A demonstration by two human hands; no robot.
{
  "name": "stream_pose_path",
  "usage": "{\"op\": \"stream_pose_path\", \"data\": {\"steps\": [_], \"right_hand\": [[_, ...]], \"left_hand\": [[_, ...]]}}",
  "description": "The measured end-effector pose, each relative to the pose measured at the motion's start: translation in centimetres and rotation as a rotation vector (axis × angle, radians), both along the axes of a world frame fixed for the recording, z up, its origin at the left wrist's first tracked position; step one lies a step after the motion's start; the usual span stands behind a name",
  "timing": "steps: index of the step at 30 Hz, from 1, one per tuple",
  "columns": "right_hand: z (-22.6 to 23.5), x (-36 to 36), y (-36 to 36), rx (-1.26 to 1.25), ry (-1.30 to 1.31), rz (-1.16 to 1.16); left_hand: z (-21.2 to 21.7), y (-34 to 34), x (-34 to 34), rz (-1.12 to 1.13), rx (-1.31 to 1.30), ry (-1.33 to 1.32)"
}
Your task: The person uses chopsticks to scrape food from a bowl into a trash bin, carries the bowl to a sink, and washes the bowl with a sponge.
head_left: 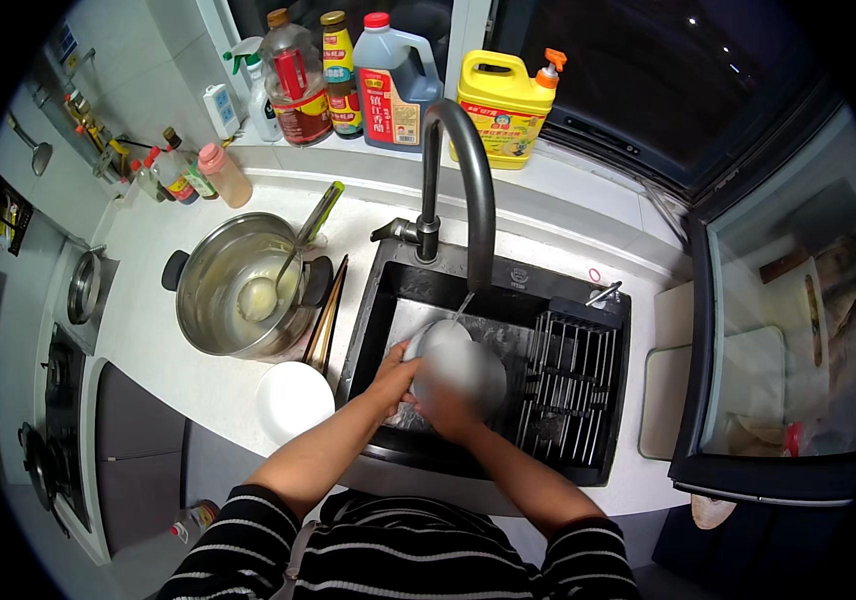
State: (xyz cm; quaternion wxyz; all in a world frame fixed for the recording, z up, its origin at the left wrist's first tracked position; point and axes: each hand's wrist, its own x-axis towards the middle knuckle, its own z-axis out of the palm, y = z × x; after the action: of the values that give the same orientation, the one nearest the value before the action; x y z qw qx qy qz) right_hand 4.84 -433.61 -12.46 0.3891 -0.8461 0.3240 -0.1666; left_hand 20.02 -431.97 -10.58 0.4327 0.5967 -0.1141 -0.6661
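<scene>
Over the black sink [368,320], my left hand [395,378] grips a white bowl [436,338] by its left side, fingers wrapped round the edge. Against the bowl's near side is my right hand [453,408]; a blurred patch covers its fingers, so their pose and anything in them are hidden. A thin stream of water falls toward the bowl from the dark gooseneck faucet [480,200]. Part of another rounded pale dish seems to show behind the blur, but I cannot make it out.
A metal drying rack [573,390] fills the sink's right side. Left on the counter are a steel pot [203,315] with a ladle [303,235], chopsticks [326,315] and a white bowl [294,402]. A yellow jug [498,115] and several bottles line the sill; an open window [783,340] juts in at right.
</scene>
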Motion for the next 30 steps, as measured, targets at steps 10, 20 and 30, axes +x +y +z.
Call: {"op": "stream_pose_path", "data": {"steps": [10, 20, 30], "right_hand": [[0.5, 0.4, 0.7, -0.267, -0.07, -0.103], [-6.5, -4.3, -3.7, -0.671, -0.062, 0.312], [1.2, -0.1, 0.7, -0.32, -0.114, -0.058]], "left_hand": [[0.2, 0.4, 0.4, 0.129, -0.03, 0.029], [1.2, -0.4, 2.0, -0.122, 0.0, -0.061], [1.8, -0.3, 0.8, 0.091, -0.115, -0.07]]}}
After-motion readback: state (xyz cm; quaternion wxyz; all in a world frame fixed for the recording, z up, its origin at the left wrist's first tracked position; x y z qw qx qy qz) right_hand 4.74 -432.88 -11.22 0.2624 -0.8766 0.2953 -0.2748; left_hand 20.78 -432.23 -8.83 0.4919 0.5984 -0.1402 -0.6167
